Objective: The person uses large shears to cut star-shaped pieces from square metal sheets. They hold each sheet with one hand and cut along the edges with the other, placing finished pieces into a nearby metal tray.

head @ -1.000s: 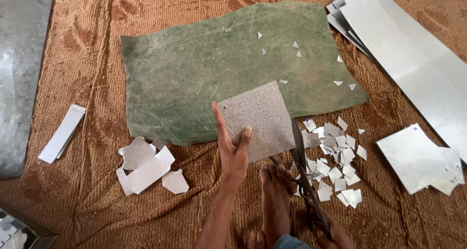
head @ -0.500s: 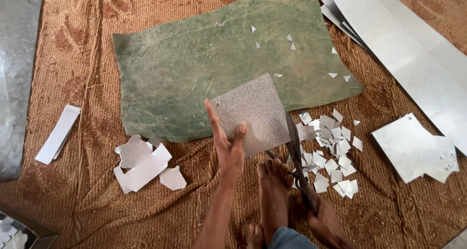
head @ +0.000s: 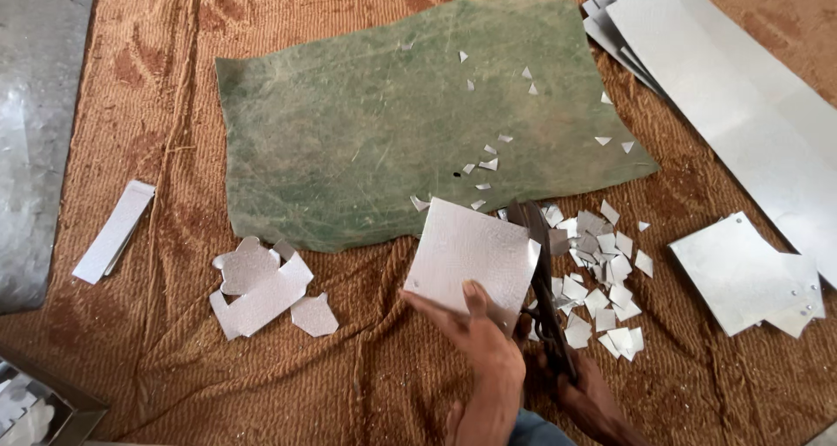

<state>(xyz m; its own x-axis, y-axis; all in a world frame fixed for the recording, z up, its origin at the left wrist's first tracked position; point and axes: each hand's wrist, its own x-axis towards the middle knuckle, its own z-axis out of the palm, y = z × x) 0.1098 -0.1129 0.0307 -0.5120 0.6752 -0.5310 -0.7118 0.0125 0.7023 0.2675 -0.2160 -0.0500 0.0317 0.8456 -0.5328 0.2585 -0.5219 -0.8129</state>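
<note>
My left hand [head: 478, 341] holds a square silver metal sheet piece [head: 466, 256] by its near edge, thumb on top. My right hand [head: 588, 395] grips dark metal shears [head: 539, 272], whose blades meet the sheet's right edge near its far corner. Both hands work low in the view, over a brown woven cloth [head: 174, 385]. A foot sits between the hands, mostly hidden. Several small silver offcuts [head: 602, 280] lie to the right of the shears.
A green mat [head: 366, 132] with scattered tiny clippings lies ahead. Long silver sheets [head: 741, 97] are stacked at the upper right, cut squares [head: 750, 272] at right. Cut shapes [head: 261, 285] and a strip [head: 113, 231] lie at left, a grey sheet [head: 35, 132] at far left.
The sheet piece has been turned in my left hand and lowered toward the cloth. The shears have shifted up to its right edge. The view has moved slightly.
</note>
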